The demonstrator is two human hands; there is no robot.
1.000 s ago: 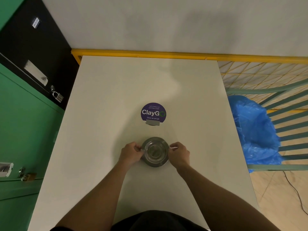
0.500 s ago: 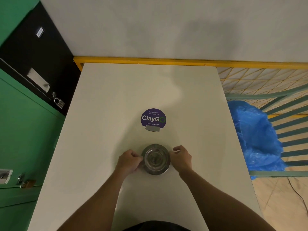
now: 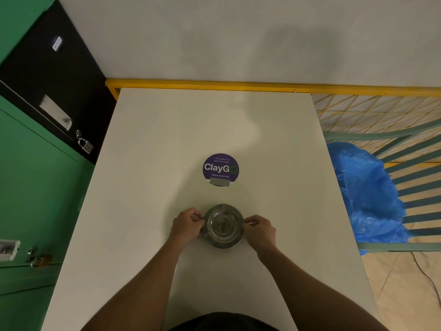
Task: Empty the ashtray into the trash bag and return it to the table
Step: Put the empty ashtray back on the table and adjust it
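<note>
A round metal ashtray (image 3: 223, 226) rests on the white table (image 3: 148, 163), just in front of me. My left hand (image 3: 187, 225) pinches its left rim and my right hand (image 3: 260, 229) pinches its right rim. Some dark ash or debris seems to lie in its bowl. The blue trash bag (image 3: 367, 194) hangs in a teal slatted frame off the table's right edge.
A purple round ClayGo sticker (image 3: 220, 168) is stuck to the table beyond the ashtray. Green lockers with padlocks (image 3: 84, 143) stand along the left. A yellow rail (image 3: 214, 84) and grey wall close the far side. A cable lies on the tiled floor at right.
Both hands have stayed on the ashtray's rim, and the ashtray sits in the same place. The camera view has tilted slightly, shifting the scene down in the frame.
</note>
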